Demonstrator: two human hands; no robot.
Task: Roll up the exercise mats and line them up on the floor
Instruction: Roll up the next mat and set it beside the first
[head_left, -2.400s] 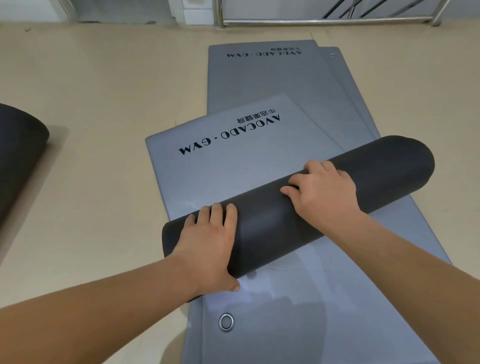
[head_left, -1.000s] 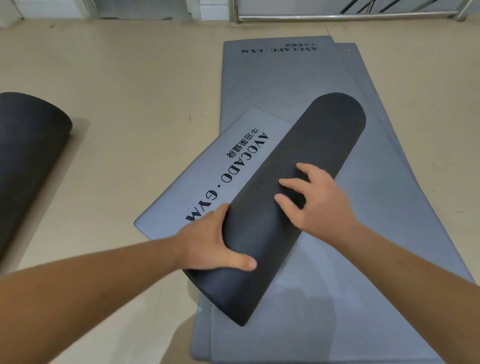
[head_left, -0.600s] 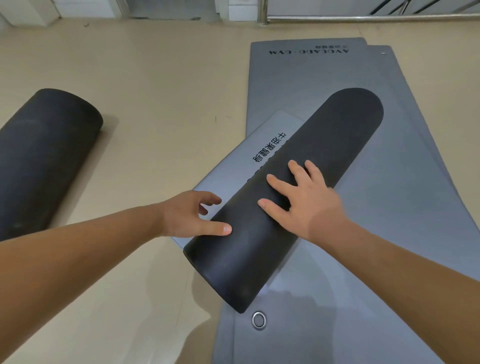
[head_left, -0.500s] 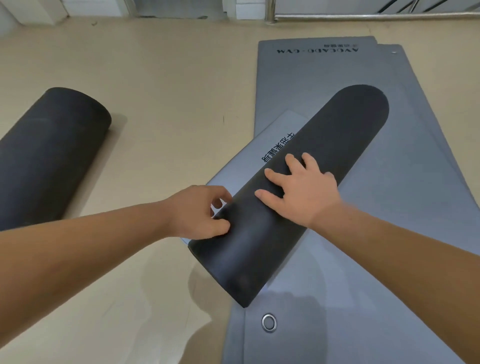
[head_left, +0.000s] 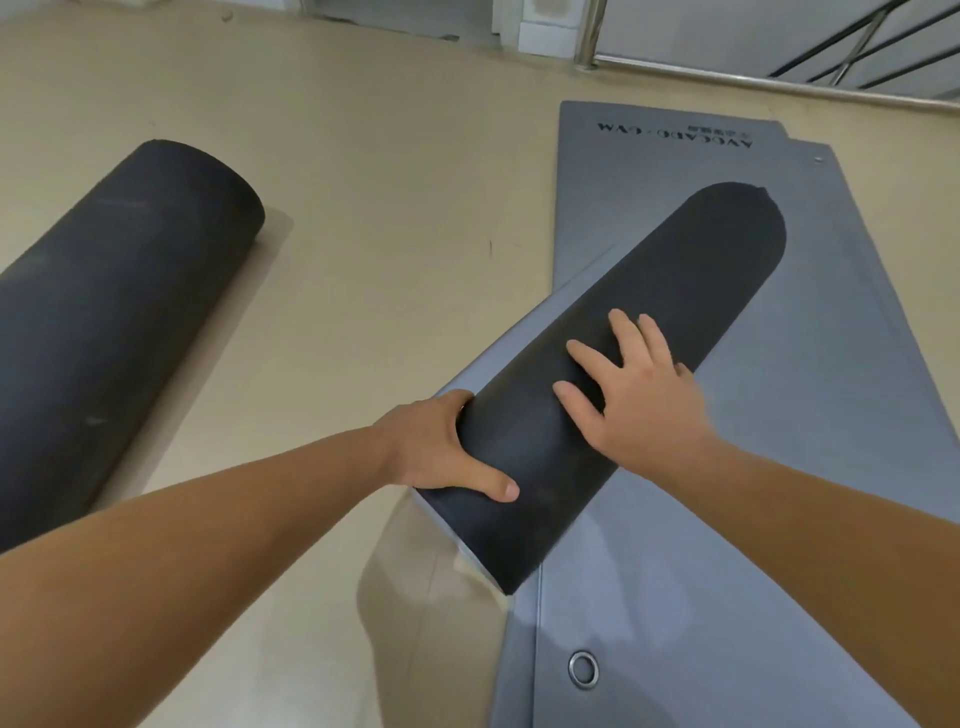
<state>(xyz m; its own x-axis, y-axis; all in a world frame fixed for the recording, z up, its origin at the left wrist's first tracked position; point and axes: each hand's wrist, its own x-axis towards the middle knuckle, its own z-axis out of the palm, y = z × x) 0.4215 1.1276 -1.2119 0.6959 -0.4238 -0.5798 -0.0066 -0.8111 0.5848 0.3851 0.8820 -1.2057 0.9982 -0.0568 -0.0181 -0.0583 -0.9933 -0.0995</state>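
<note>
A dark rolled mat (head_left: 675, 291) lies diagonally across flat grey mats (head_left: 810, 467) stacked on the floor. Only a narrow grey strip (head_left: 501, 358) of its loose end shows along the roll's left side. My left hand (head_left: 431, 447) grips the roll near its close end, thumb on top and fingers tucked against the left side. My right hand (head_left: 639, 400) presses flat on top of the roll with fingers spread. A second rolled dark mat (head_left: 104, 322) lies on the beige floor to the left, pointing roughly the same way.
The top flat mat has a metal eyelet (head_left: 584, 669) near its close corner and upside-down lettering (head_left: 675, 139) at its far end. A metal railing (head_left: 779, 85) runs along the far right. Bare beige floor (head_left: 374, 249) separates the two rolls.
The roll has turned over the last printed part of the mat, so the lettering is now hidden. My left hand moved from the loose edge onto the roll's side. The view shifted left.
</note>
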